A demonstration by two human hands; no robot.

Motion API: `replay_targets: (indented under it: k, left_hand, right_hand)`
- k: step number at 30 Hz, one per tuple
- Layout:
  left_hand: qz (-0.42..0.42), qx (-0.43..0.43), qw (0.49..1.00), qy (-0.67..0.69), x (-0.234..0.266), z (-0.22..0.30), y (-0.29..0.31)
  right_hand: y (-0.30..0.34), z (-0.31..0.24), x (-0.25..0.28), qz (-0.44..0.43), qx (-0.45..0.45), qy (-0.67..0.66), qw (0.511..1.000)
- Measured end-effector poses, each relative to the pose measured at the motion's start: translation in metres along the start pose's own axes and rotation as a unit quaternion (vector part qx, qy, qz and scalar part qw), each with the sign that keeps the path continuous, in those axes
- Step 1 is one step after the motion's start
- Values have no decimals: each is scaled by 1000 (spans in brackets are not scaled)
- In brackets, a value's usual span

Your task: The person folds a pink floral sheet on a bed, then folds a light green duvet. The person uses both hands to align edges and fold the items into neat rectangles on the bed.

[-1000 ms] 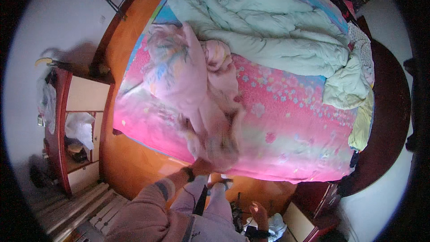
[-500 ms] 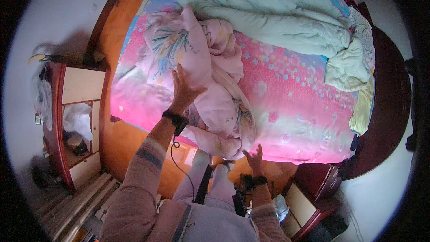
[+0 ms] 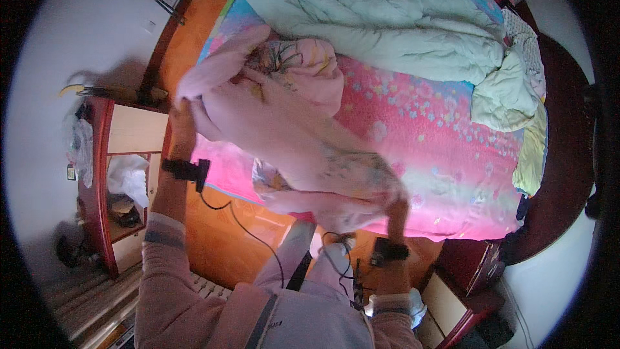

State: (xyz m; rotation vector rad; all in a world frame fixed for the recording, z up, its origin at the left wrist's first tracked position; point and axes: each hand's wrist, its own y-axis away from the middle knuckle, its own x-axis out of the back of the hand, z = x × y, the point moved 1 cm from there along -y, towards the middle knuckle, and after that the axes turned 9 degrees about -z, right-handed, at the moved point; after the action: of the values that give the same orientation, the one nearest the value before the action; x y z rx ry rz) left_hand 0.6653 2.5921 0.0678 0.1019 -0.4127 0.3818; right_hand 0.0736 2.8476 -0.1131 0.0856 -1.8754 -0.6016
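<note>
A pale pink duvet cover with a leafy print (image 3: 290, 123) is stretched between my two hands above the bed. My left hand (image 3: 183, 123) grips its upper left edge, out past the side of the mattress. At its lower right corner, my right hand (image 3: 396, 213) has closed on the cloth. Motion smears both hands and the fabric a little. The rest of the cover lies bunched on the bright pink flowered bed sheet (image 3: 420, 136). Each wrist wears a black band, with a thin cable running from the left one.
A mint-green quilt (image 3: 387, 32) is heaped along the far side of the bed. Yellow cloth (image 3: 531, 155) hangs at its right end, beside the dark curved headboard (image 3: 562, 142). A red-and-cream cabinet (image 3: 132, 129) stands at left; another cabinet (image 3: 433, 297) is at lower right.
Both hands, apart and open before, have closed on the pink cover. My left hand has moved left, my right hand right and up, and the bunched cloth is now spread and partly lifted.
</note>
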Motion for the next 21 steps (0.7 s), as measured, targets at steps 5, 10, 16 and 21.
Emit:
replay_targets:
  k: [5, 10, 16, 21]
  left_hand:
    - [72, -132, 970, 192, 62, 142, -9]
    - [12, -293, 947, 127, 35, 272, 33]
    - [10, -307, 951, 43, -23, 433, 101]
    - [199, -602, 680, -368, -80, 492, 172]
  right_hand:
    - [12, 163, 176, 170, -26, -374, 911]
    - [38, 316, 372, 363, -43, -296, 883]
    - [72, 521, 598, 508, 87, -568, 641]
    - [155, 589, 705, 619, -33, -46, 783]
